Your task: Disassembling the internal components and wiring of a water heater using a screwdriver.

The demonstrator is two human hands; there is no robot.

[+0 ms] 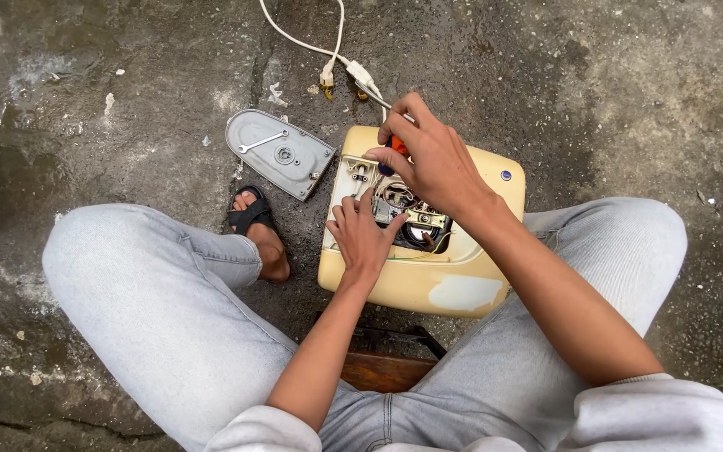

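The right hand (433,155) grips an orange screwdriver (396,149), tip down into the open top of a cream appliance (462,276) on the ground. The left hand (363,238) rests on the inside parts, fingers spread. A grey cover plate (279,153) lies nearby.

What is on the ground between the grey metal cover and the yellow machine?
Only bare wet concrete ground lies between the grey cover and the yellow machine, as the head view shows.
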